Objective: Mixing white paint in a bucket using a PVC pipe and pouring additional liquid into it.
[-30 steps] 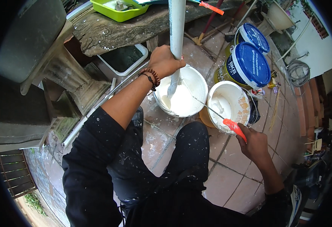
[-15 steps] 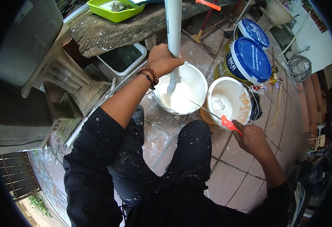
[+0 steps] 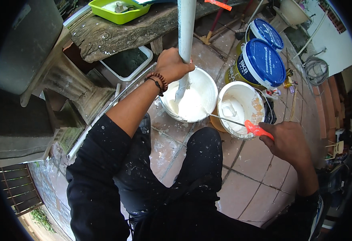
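Observation:
My left hand (image 3: 172, 66) is wrapped round an upright white pipe (image 3: 187, 28), whose lower end dips into the bucket of white paint (image 3: 210, 90). In my right hand (image 3: 286, 140) is an orange-handled tool (image 3: 257, 129) with a thin metal rod. The rod runs left across the front of a second white bucket (image 3: 259, 98) and meets the paint bucket's near rim; its far end is hard to make out. White residue coats the inside of the second bucket, with bare yellowish patches on its right wall. The two buckets stand side by side before my knees.
Two paint tubs with blue lids (image 3: 265, 62) stand at the back right. A rough wooden bench (image 3: 115, 38) carries a green tray (image 3: 122, 15). Under it sits a white-rimmed basin (image 3: 147, 60). Another orange handle (image 3: 218, 4) shows at the top, and a coiled hose (image 3: 316, 71) lies far right.
My right hand has moved right with the orange-handled tool, and the rod's far part has shifted toward the paint bucket's right rim. My left hand stays on the pipe.

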The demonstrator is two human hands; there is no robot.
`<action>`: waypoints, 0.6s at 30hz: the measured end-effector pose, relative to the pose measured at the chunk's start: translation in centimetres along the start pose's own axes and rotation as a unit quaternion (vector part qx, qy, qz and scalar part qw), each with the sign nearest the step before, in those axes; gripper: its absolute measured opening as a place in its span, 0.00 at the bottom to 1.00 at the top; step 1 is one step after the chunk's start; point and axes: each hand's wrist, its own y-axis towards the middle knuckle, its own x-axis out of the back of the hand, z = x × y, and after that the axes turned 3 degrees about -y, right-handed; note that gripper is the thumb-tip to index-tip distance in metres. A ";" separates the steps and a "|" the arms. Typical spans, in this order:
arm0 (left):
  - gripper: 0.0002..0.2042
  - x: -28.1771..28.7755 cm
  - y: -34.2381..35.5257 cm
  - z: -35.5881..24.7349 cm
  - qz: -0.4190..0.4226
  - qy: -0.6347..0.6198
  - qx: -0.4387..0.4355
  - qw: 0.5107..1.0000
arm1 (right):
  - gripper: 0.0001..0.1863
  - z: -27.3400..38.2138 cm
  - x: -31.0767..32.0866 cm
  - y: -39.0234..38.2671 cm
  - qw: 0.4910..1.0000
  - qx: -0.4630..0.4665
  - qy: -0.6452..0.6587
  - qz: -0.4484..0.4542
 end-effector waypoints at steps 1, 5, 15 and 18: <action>0.13 0.0 0.1 0.1 -0.001 0.000 0.000 1.000 | 0.19 0.1 -0.6 0.4 1.000 0.009 -0.002 -0.010; 0.15 -0.1 0.3 0.0 -0.007 0.005 -0.007 1.000 | 0.17 1.1 -4.1 0.7 0.999 0.002 0.010 -0.050; 0.16 1.2 0.8 1.2 -0.017 0.004 -0.006 1.000 | 0.21 3.5 -10.4 -0.8 0.994 -0.057 0.060 -0.072; 0.14 1.0 0.9 1.3 -0.021 0.021 -0.004 1.000 | 0.22 3.9 -11.4 -1.1 0.993 -0.070 0.069 -0.071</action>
